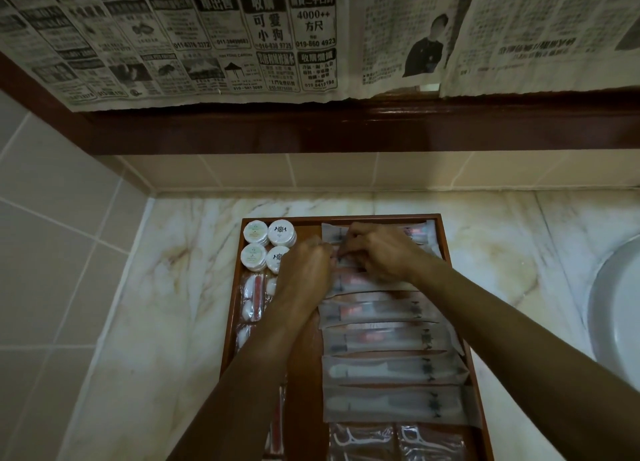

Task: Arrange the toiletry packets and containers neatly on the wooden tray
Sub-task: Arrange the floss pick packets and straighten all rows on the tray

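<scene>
Where both hands [341,256] meet, the pinched packet [349,254] is hidden.

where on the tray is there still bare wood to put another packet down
Bare wood shows at the wooden tray's far edge, between the round containers and the long packets. Elsewhere it looks crowded.
</scene>
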